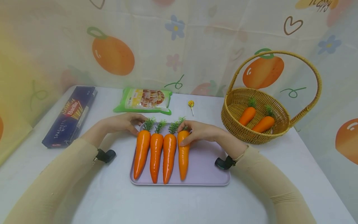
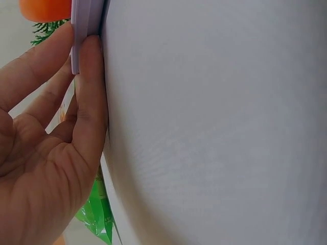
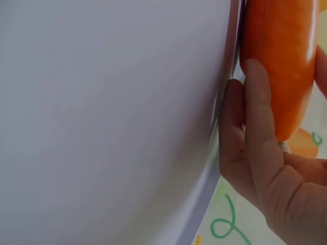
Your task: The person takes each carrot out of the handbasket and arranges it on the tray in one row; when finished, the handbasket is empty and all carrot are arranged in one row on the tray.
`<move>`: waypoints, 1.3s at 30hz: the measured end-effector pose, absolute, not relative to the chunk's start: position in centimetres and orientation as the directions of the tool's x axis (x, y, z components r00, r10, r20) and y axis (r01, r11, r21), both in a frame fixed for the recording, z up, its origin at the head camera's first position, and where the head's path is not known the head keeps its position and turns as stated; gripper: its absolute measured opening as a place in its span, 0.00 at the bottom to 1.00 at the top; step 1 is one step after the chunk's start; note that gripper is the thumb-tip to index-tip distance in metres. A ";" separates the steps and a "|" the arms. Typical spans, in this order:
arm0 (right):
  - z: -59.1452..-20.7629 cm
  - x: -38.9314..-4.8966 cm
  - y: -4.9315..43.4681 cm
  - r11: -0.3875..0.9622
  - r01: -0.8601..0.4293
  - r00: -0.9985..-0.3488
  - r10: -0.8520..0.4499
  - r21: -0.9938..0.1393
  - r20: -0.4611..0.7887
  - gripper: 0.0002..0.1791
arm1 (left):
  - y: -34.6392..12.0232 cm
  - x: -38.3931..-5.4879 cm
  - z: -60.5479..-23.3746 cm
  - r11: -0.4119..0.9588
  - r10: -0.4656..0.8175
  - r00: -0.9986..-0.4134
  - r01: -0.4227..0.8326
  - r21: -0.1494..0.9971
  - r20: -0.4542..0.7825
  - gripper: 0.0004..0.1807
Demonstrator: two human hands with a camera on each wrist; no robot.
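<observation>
A lilac tray (image 1: 208, 166) carries a row of orange toy carrots with green leafy tops. My left hand (image 1: 123, 122) pinches the tray's far left corner; in the left wrist view its rim (image 2: 76, 46) lies between my fingertips. The leftmost carrot (image 1: 142, 152) is nearest to that hand. Two more carrots, one (image 1: 155, 155) beside the other (image 1: 169, 155), lie in the middle. With my right hand (image 1: 199, 132) I grip the thick end of the rightmost carrot (image 1: 183, 163), whose top is partly behind my fingers. The right wrist view shows this carrot (image 3: 286, 61) between fingers and thumb.
A wicker basket (image 1: 230, 123) with a tall handle holds two shorter carrots (image 1: 263, 123) at the right. Behind the tray lie a green-edged food packet (image 1: 146, 100) and a yellow lollipop (image 1: 191, 104). A blue spaghetti box (image 1: 70, 118) lies at the left.
</observation>
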State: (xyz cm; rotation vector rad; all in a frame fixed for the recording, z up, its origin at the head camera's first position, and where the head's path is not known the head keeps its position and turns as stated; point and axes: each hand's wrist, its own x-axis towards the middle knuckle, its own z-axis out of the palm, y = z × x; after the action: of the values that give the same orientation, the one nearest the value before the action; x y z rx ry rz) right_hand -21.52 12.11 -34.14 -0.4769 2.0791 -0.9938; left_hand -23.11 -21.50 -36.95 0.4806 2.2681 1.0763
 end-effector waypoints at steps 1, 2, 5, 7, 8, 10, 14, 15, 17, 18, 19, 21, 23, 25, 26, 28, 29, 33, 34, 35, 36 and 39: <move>-34.2 -21.5 12.1 0.630 -0.007 -0.634 -0.604 -0.777 -0.484 0.29 | -21.5 -23.1 -36.9 0.611 0.538 -0.769 0.074 0.788 -0.346 0.38; -34.1 -21.5 12.1 0.632 -0.009 -0.632 -0.604 -0.775 -0.486 0.29 | -21.5 -23.1 -36.9 0.612 0.538 -0.768 0.074 0.787 -0.346 0.38; -34.2 -21.4 12.0 0.637 -0.010 -0.627 -0.604 -0.771 -0.491 0.29 | -21.5 -23.1 -36.9 0.617 0.536 -0.769 0.075 0.784 -0.348 0.38; -34.2 -21.4 11.9 0.639 -0.016 -0.628 -0.605 -0.769 -0.490 0.30 | -21.5 -23.0 -36.9 0.618 0.535 -0.769 0.075 0.783 -0.349 0.38; -34.2 -21.4 11.9 0.639 -0.020 -0.629 -0.606 -0.769 -0.488 0.30 | -21.5 -23.0 -36.9 0.616 0.536 -0.769 0.074 0.784 -0.349 0.38; -34.2 -21.3 11.9 0.644 -0.028 -0.634 -0.603 -0.764 -0.485 0.30 | -21.5 -23.0 -36.9 0.612 0.537 -0.769 0.073 0.787 -0.347 0.38; -34.1 -21.1 11.8 0.651 -0.043 -0.646 -0.597 -0.758 -0.476 0.29 | -21.5 -23.0 -37.0 0.603 0.542 -0.768 0.072 0.795 -0.342 0.38; -34.1 -21.0 11.8 0.649 -0.047 -0.647 -0.599 -0.759 -0.472 0.29 | -21.5 -23.0 -37.1 0.603 0.542 -0.768 0.072 0.794 -0.341 0.38; -34.1 -20.9 11.8 0.643 -0.051 -0.646 -0.604 -0.764 -0.466 0.29 | -21.5 -23.0 -37.1 0.606 0.540 -0.770 0.073 0.792 -0.341 0.37; -34.1 -20.8 11.8 0.639 -0.050 -0.645 -0.608 -0.768 -0.464 0.29 | -21.5 -23.0 -37.1 0.607 0.539 -0.770 0.073 0.792 -0.342 0.37; -34.1 -20.8 11.8 0.635 -0.051 -0.642 -0.612 -0.771 -0.462 0.29 | -21.5 -23.0 -37.1 0.609 0.538 -0.770 0.073 0.790 -0.343 0.37; -34.0 -20.7 11.8 0.631 -0.050 -0.636 -0.618 -0.775 -0.462 0.29 | -21.5 -23.0 -37.1 0.614 0.533 -0.771 0.071 0.786 -0.347 0.37; -33.9 -20.7 11.8 0.629 -0.048 -0.627 -0.624 -0.776 -0.467 0.29 | -21.5 -23.0 -37.1 0.617 0.532 -0.771 0.070 0.784 -0.349 0.37; -33.9 -20.7 11.9 0.626 -0.046 -0.615 -0.631 -0.778 -0.472 0.28 | -21.6 -23.0 -37.1 0.620 0.531 -0.771 0.072 0.782 -0.350 0.37; -33.8 -20.7 12.0 0.625 -0.045 -0.611 -0.634 -0.779 -0.474 0.28 | -21.6 -23.0 -37.1 0.621 0.531 -0.772 0.073 0.781 -0.350 0.37; -33.8 -20.7 12.1 0.629 -0.041 -0.605 -0.634 -0.776 -0.482 0.27 | -21.6 -23.0 -37.1 0.620 0.532 -0.771 0.074 0.781 -0.349 0.37; -33.8 -20.8 12.2 0.630 -0.038 -0.603 -0.633 -0.776 -0.485 0.26 | -21.6 -23.0 -37.1 0.620 0.532 -0.771 0.074 0.781 -0.349 0.37; -33.9 -20.9 12.4 0.629 -0.029 -0.600 -0.633 -0.777 -0.490 0.24 | -21.5 -23.0 -37.0 0.618 0.535 -0.773 0.083 0.782 -0.342 0.37; -34.0 -20.9 12.4 0.626 -0.028 -0.597 -0.636 -0.780 -0.489 0.24 | -21.5 -23.0 -37.0 0.619 0.534 -0.774 0.084 0.781 -0.341 0.37; -34.0 -20.9 12.5 0.622 -0.026 -0.594 -0.639 -0.782 -0.489 0.24 | -21.5 -23.0 -37.0 0.620 0.533 -0.774 0.085 0.780 -0.340 0.37; -34.0 -20.9 12.5 0.620 -0.025 -0.592 -0.642 -0.784 -0.488 0.24 | -21.5 -23.0 -37.0 0.620 0.534 -0.775 0.086 0.780 -0.339 0.37; -34.1 -21.0 12.5 0.614 -0.027 -0.585 -0.649 -0.789 -0.486 0.23 | -21.5 -23.0 -37.0 0.618 0.536 -0.773 0.086 0.782 -0.339 0.37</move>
State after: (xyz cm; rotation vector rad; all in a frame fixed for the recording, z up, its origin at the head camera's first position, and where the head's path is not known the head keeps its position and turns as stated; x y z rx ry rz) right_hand -20.97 12.54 -34.07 -0.5322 2.0273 -0.9729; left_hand -22.95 -21.48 -36.97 0.4875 2.2854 1.0636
